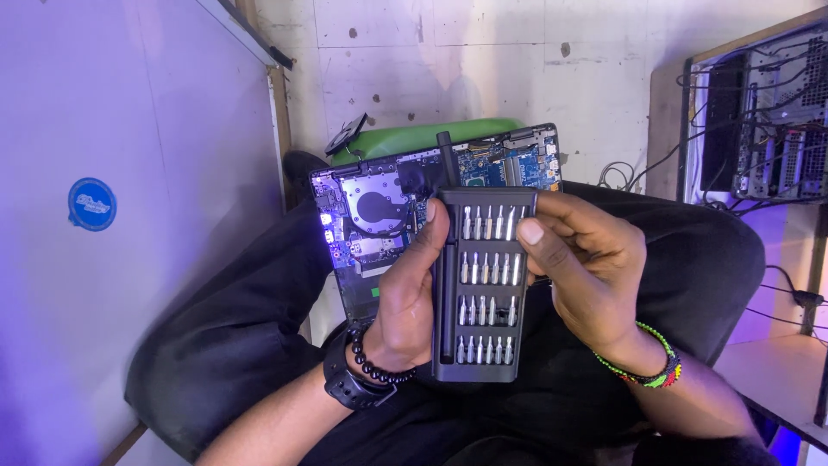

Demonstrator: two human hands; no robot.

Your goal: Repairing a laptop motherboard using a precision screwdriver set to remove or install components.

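I hold a dark grey screwdriver bit case upright over my lap, its rows of several silver bits showing. My left hand grips its left edge, thumb on the front near the top. My right hand holds the right edge, thumb pressed on the case's upper right corner. A black screwdriver handle sticks up from the top left of the case. Behind it, an opened laptop with exposed circuit board and round fan rests on my knees.
A green seat lies beyond the laptop on the tiled floor. A white panel with a blue round sticker stands at left. An open computer chassis with cables sits at right above a pale desk surface.
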